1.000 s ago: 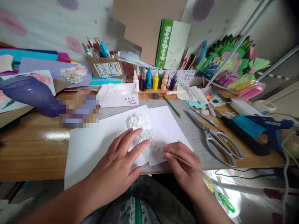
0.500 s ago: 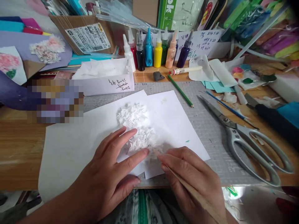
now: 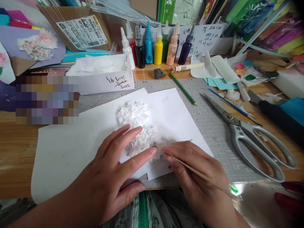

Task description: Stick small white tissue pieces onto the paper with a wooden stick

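Ruffled white paper clusters [image 3: 133,113] stand on white paper sheets [image 3: 73,142] at the middle of the desk. My left hand [image 3: 118,164] lies over the lower cluster with its fingers spread, index fingertip at the cluster's right edge. Between the fingers and thumb of my right hand [image 3: 197,167] is a thin wooden stick [image 3: 201,175], slanting from the lower right. Its tip meets the lower cluster beside my left index fingertip; the exact contact is too small to make out.
Large scissors [image 3: 239,133], a blue paintbrush [image 3: 230,104] and a cutter [image 3: 268,110] lie at the right. A green pencil [image 3: 182,88] is beyond the paper. Paint bottles [image 3: 158,49] line the back, beside a white paper box [image 3: 106,83]. A grey cutting mat [image 3: 209,126] lies underneath.
The view has shifted slightly. My right hand has turned a little with the stick, which now slants less steeply. My left hand stays spread over the cluster, its index fingertip slightly farther right.
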`<state>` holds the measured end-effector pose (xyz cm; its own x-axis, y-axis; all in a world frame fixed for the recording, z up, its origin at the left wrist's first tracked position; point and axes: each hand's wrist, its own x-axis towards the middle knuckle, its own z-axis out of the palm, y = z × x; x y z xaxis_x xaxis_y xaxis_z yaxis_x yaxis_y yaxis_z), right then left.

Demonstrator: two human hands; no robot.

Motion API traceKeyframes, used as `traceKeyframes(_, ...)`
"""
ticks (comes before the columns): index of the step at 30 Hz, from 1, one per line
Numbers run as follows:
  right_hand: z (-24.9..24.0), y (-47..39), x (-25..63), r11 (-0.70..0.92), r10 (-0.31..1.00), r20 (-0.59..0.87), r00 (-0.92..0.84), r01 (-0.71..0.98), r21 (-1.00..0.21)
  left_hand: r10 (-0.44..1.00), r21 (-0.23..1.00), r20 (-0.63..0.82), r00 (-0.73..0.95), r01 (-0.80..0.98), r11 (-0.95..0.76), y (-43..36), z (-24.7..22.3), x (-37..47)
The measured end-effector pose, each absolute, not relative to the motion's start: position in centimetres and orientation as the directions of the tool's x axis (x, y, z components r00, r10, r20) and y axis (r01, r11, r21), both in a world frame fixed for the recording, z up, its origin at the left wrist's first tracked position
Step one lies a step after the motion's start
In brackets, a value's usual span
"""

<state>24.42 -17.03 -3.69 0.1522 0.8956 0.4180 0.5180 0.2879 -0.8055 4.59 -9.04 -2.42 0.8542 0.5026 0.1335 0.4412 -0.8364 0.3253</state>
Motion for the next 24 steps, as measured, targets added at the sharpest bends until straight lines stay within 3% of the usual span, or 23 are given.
traceKeyframes(9, -3.8, -17.4, 24.4, 0.25, 0.906, 0.375, 0.197, 0.466, -0.848, 0.486, 0.341, 0.152, 0.861, 0.416, -0.843, -8.4, -2.3, 4.8)
traceKeyframes(14, -3.7, -18.4, 24.5, 0.255, 0.853, 0.4, 0.335, 0.401, -0.88, 0.509, 0.372, 0.169, 0.844, 0.423, -0.826, -8.5, -2.3, 4.7)
traceKeyframes(20, -3.4, -17.8, 24.5, 0.331, 0.889, 0.444, 0.109, 0.516, -0.79, 0.515, 0.351, 0.146, 0.845, 0.442, -0.825, -8.5, -2.5, 5.0)
traceKeyframes(24, -3.1, -17.4, 24.3, 0.35, 0.876, 0.475, 0.084, 0.567, -0.746, 0.526, 0.345, 0.151, 0.837, 0.454, -0.822, -8.3, -2.6, 5.0)
